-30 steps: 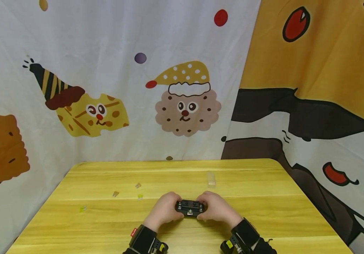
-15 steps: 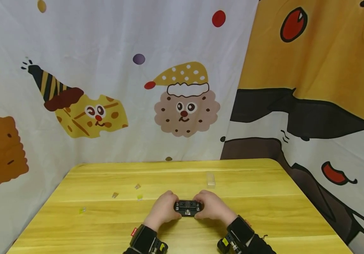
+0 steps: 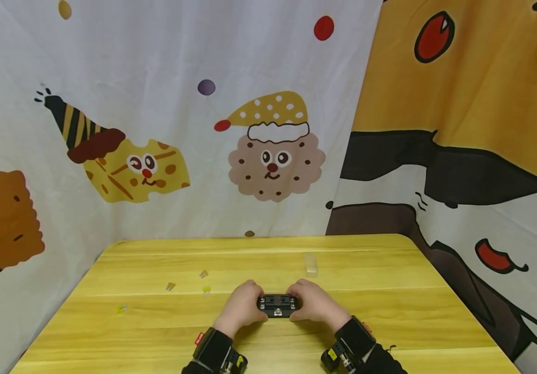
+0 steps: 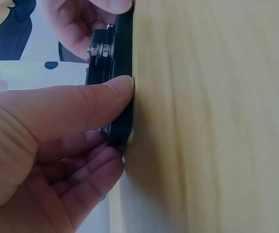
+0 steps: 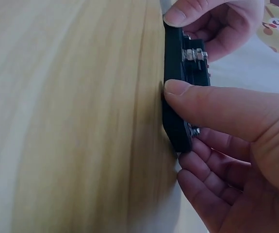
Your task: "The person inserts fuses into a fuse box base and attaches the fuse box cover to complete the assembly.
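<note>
Yellow wooden table (image 3: 390, 291): black block (image 3: 277, 305) lies flat between left hand (image 3: 240, 309) and right hand (image 3: 317, 306), fingers grasping its ends.

Terminal block (image 3: 277, 305) lies flat on the tabletop (image 3: 390, 311), near its front edge, about mid-width. Left hand (image 3: 242, 309) touches the block's left end, right hand (image 3: 314, 306) its right end. Behind the block and slightly right: a small clear case (image 3: 312, 263). Left of the block and behind it: three small parts (image 3: 206, 290) (image 3: 203, 273) (image 3: 170, 286); a fourth (image 3: 121, 308) lies far left of the block. Printed curtains stand behind the tabletop and to its right.
</note>
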Motion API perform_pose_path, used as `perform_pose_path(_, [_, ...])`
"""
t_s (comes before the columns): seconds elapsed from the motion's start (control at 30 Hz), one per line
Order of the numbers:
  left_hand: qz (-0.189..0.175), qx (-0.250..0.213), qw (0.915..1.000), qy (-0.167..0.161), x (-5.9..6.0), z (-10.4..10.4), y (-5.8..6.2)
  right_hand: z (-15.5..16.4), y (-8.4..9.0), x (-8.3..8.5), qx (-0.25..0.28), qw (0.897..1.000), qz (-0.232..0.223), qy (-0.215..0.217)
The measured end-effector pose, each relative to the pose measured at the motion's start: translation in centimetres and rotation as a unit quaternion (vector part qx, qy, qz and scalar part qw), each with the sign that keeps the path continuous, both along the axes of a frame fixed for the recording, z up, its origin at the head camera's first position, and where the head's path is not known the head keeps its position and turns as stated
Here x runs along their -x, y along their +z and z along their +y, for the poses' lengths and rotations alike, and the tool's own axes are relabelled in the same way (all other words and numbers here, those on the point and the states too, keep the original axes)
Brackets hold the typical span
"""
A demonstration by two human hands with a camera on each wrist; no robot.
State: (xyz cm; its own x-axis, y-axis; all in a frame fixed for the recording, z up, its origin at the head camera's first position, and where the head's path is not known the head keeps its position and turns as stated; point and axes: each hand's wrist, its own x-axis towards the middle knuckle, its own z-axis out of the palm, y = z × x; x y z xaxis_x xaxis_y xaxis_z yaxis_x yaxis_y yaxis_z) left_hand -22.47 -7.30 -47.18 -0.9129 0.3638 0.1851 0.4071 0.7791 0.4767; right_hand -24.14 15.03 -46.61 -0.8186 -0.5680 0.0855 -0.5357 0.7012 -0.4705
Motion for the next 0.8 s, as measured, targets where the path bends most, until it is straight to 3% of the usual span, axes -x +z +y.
perform_pose_path(0.27, [-0.008, -0.002, 0.9999, 0.007, 0.0, 0.0, 0.0, 0.9, -0.3, 0.1, 0.023, 0.999, -0.038, -0.02])
perform_pose_path(0.8, [0.002, 0.014, 0.9999, 0.006, -0.3, 0.1, 0.0, 1.1, -0.3, -0.1, 0.038, 0.998, -0.039, -0.027])
